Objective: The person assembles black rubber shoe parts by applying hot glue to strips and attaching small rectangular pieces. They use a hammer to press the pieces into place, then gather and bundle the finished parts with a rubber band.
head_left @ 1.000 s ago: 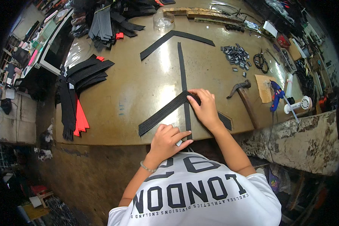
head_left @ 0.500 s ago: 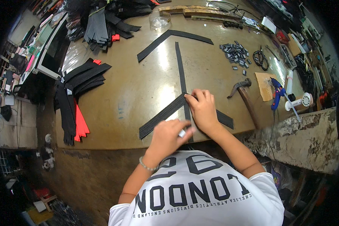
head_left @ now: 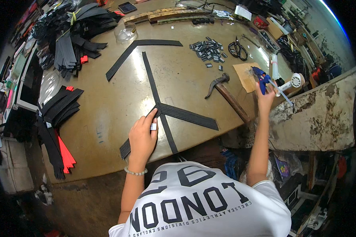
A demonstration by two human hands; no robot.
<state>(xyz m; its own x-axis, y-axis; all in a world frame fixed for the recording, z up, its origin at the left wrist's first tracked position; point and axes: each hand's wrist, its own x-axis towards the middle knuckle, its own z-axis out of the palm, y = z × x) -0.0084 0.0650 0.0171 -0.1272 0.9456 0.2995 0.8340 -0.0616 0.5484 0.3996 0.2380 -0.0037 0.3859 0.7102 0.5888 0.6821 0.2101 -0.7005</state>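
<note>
My left hand (head_left: 143, 134) lies on the left arm of a black V-shaped strap (head_left: 188, 115) near the table's front edge and pinches a small silver clip (head_left: 153, 126). A long thin black strap (head_left: 152, 85) runs from the V's corner up toward a second black V-shaped strap (head_left: 136, 46) at the back. My right hand (head_left: 266, 96) is stretched far to the right and closes on a blue glue gun (head_left: 261, 77) that rests beside a piece of brown cardboard (head_left: 245, 75).
A hammer (head_left: 225, 93) lies right of the straps. Several small grey metal clips (head_left: 207, 49) and black scissors (head_left: 237, 48) sit at the back. Stacks of black strips (head_left: 59, 108) with red pieces (head_left: 65, 152) cover the left. A rough concrete ledge (head_left: 316, 114) stands to the right.
My right hand left the strap junction and reached right to the blue glue gun. My left hand moved up onto the strap with the clip.
</note>
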